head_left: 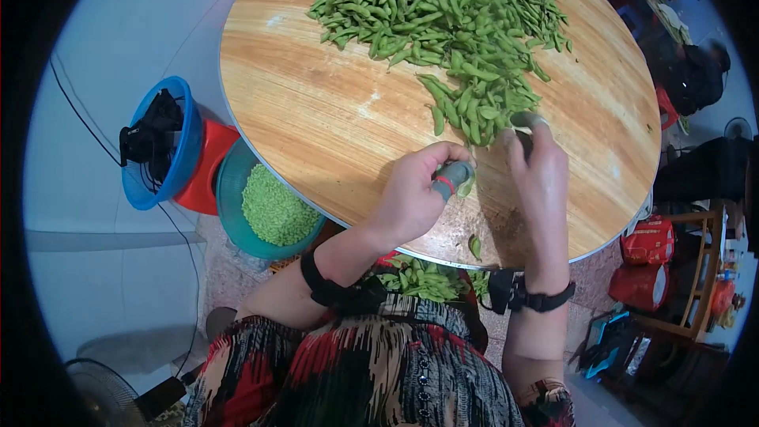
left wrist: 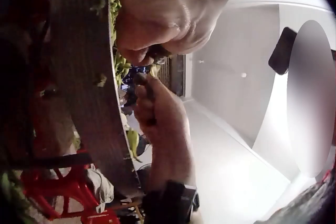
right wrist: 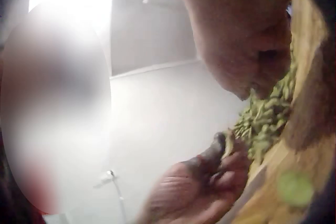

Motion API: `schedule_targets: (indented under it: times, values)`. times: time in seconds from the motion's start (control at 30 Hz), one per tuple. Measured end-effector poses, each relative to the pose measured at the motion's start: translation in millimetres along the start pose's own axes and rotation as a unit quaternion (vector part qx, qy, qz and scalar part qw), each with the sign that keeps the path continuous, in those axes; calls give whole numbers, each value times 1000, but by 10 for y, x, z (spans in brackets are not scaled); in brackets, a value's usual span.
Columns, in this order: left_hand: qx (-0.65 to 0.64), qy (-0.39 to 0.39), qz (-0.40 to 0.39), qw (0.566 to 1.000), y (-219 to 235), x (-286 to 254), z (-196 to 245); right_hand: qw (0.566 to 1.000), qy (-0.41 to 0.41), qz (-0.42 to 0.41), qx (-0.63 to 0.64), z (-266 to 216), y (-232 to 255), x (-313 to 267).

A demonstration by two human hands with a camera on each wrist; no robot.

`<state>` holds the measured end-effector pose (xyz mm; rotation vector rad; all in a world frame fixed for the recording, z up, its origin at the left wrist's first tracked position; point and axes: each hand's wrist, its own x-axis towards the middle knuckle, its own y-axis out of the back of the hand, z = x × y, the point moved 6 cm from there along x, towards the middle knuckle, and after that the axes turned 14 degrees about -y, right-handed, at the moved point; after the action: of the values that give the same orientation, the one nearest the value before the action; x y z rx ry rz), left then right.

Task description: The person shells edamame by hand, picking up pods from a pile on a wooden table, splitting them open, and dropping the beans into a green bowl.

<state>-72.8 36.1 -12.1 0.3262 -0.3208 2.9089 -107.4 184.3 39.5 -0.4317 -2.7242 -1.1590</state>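
Nearest, under the table's edge, shelled pods fill the lap (head_left: 423, 278), and a loose pod (head_left: 475, 247) lies on the round wooden table (head_left: 316, 111) just above. The left hand (head_left: 415, 194) curls its fingers around a pod (head_left: 466, 183), pinching it at the taped thumb; the pod's long axis runs roughly near to far, its far end pointing toward the heap. The right hand (head_left: 540, 170) reaches to the near edge of the pile of pods (head_left: 451, 24), fingertips closed on a pod there, though its direction cannot be told. At the left, below the table, a teal bowl (head_left: 229, 190) holds shelled beans (head_left: 274, 207).
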Motion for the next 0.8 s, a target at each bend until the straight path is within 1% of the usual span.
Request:
schedule_targets:
  times: [0.03,0.07,0.1,0.13,0.17,0.2,0.23,0.27,0.3,0.33,0.37,0.4,0.43,0.47,0.5,0.53,0.57,0.6,0.63,0.67,0.7,0.73,0.77,0.8]
  values:
    - [36,-12,-10,999,-6,-15,13,1000,-2,1,0,2,-21,38]
    - [72,-23,-20,997,-12,-27,26,997,1,-28,-73,12,-86,61]
    - [71,-24,-22,997,0,-33,21,988,4,-58,-146,36,-141,67]
    - [74,1,-41,996,9,-54,-14,987,4,-57,-148,58,-130,55]
    - [77,26,-58,995,4,-79,-48,992,-19,-75,-95,109,-112,25]
    - [76,26,-58,995,-10,-90,-26,994,-41,-93,-41,156,-88,-10]
    - [70,32,-93,993,-76,-108,15,994,-41,-93,-42,168,-43,-56]
    - [65,39,-128,989,-143,-133,52,991,-75,-109,-19,213,2,-115]
    - [65,41,-129,989,-181,-167,79,986,-110,-125,5,278,35,-186]
    - [33,51,-128,990,-233,-201,100,986,-113,-125,6,328,69,-238]
    - [2,60,-127,990,-274,-211,119,978,-129,-153,54,391,70,-281]
    - [2,61,-129,990,-295,-203,143,968,-144,-180,103,426,69,-328]
    - [44,26,-123,991,-291,-178,195,968,-145,-178,103,433,94,-379]
    - [86,-9,-115,990,-284,-156,238,938,-181,-224,195,433,65,-448]
    - [86,-9,-117,989,-296,-148,225,896,-214,-267,284,420,32,-511]
    - [107,-26,-123,986,-312,-134,222,896,-214,-267,285,406,43,-535]
    - [129,-43,-129,982,-327,-117,224,880,-222,-295,299,387,24,-571]
    - [132,-43,-130,982,-332,-99,219,864,-229,-322,313,367,10,-605]
    - [123,-48,-125,983,-329,-77,226,860,-236,-348,288,362,30,-628]
    - [114,-53,-121,985,-329,-59,227,859,-236,-348,291,360,19,-637]
    - [117,-52,-123,984,-344,-51,204,825,-246,-357,363,333,-6,-652]
    - [64,-64,-92,992,-337,-27,196,785,-252,-364,433,303,-29,-660]
    - [11,-76,-60,995,-315,-1,196,784,-250,-363,437,290,-48,-673]
    - [14,-76,-62,995,-307,23,185,817,-242,-289,437,321,4,-651]
